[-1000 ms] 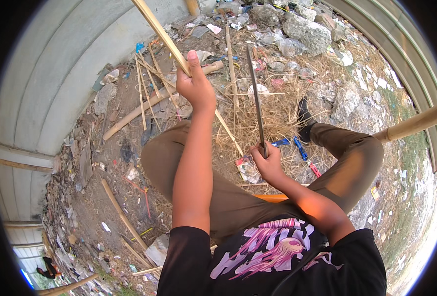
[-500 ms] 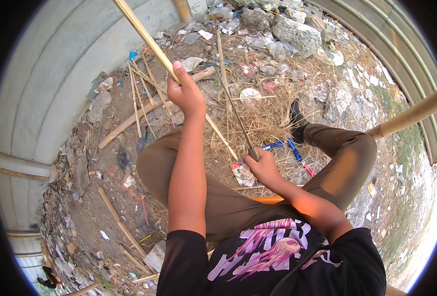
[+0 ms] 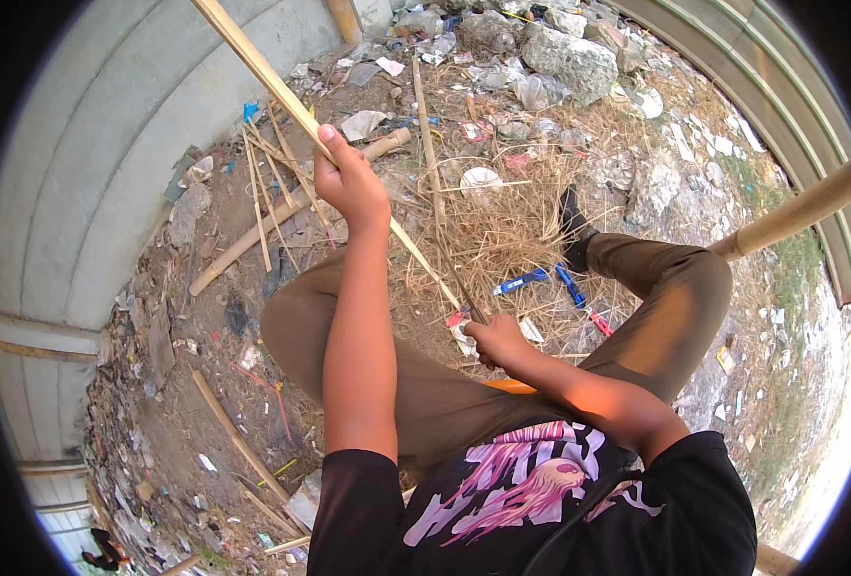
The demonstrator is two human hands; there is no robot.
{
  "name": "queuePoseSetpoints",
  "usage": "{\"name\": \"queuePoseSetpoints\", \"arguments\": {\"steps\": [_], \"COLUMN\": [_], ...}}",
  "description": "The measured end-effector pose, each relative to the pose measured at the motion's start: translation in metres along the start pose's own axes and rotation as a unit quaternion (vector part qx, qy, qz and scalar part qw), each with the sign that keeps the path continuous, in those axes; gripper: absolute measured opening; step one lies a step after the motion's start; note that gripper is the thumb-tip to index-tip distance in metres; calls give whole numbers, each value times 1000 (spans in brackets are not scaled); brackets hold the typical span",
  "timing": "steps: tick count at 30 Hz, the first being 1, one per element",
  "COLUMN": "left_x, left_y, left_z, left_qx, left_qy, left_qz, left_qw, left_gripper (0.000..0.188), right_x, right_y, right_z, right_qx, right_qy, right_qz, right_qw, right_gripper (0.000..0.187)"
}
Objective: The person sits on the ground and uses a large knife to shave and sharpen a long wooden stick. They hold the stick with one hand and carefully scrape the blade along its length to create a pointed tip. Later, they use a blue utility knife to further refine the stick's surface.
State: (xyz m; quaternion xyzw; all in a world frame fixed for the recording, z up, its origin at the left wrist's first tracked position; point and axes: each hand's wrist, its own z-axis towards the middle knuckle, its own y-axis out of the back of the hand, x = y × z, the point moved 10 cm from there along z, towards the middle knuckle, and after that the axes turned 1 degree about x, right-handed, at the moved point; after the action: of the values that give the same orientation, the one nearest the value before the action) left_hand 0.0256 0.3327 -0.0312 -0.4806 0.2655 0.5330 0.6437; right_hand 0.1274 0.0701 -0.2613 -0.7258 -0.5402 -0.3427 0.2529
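Observation:
My left hand (image 3: 352, 188) is closed round a long, pale bamboo strip (image 3: 262, 73), thumb on top. The strip slants from the upper left down past my wrist, its lower end near my right hand (image 3: 500, 343). That hand is closed on a long, thin, dark-bladed knife (image 3: 463, 286); its handle is hidden in my fingers. The blade points up and away, close beside the strip's lower part; I cannot tell whether they touch.
Dry straw shavings (image 3: 492, 230) cover the ground between my legs. Blue tools (image 3: 521, 280) lie by my right foot. A thick bamboo pole (image 3: 243, 254) and thin strips (image 3: 257, 192) lie left. Rocks (image 3: 569, 62) and litter spread ahead; a grey wall (image 3: 108, 144) stands left.
My right hand has moved slightly down and left and turned, bringing the knife blade lower and nearer the bamboo strip. My left hand and the strip have shifted slightly left.

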Motion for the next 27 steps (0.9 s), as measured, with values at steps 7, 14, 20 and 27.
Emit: {"name": "queuePoseSetpoints", "arguments": {"steps": [7,14,20,27], "left_x": [2,-1,-1,16], "left_y": [-10,-1,-4,-16], "left_z": [-4,-1,-1,-1], "left_qx": [24,10,12,76], "left_qy": [10,11,-1,79], "left_qz": [19,17,17,-44], "left_qw": [999,1000,1000,993], "left_gripper": [51,52,52,53], "right_x": [-1,-72,29,-90], "right_y": [3,-11,5,-28], "right_z": [3,-1,-4,5], "right_qx": [-31,40,-11,119], "right_qy": [48,-219,104,-291], "right_qz": [-75,85,-35,164], "right_qw": [996,971,994,935], "right_gripper": [28,21,25,21]}}
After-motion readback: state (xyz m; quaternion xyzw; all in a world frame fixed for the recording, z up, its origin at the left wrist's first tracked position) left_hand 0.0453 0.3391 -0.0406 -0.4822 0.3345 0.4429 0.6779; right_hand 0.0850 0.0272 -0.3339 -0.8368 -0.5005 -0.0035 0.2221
